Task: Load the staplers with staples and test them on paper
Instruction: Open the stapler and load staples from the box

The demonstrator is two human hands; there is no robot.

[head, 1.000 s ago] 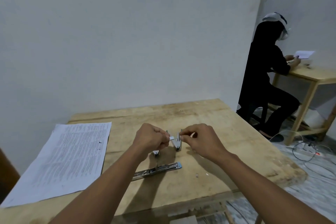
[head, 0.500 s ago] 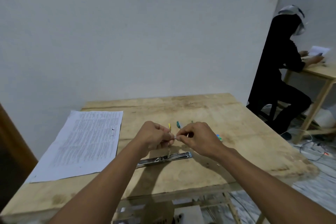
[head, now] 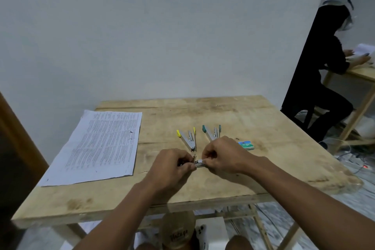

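At the middle of the wooden table (head: 223, 119), my left hand (head: 172, 166) grips a metal stapler (head: 199, 166), mostly hidden under my fingers. My right hand (head: 223, 158) pinches a small strip of staples (head: 199, 161) right at the stapler's end. Behind my hands lie two open staplers: one with yellow tips (head: 187, 137) and one with teal tips (head: 212, 132), partly covered by my right hand. A small staple box (head: 246, 145) peeks out to the right of my right hand. A printed sheet of paper (head: 101, 144) lies flat on the left.
A wall stands close behind the table. A person in black (head: 324, 71) sits at a second wooden table (head: 363, 71) at the far right. Cables (head: 353, 160) lie on the floor to the right. A brown cap (head: 176, 231) and a white block sit below the table's front edge.
The view tilted down and left, bringing the yellow and teal staplers and the staple box into sight. My hands stayed together on the stapler and moved down onto the table.
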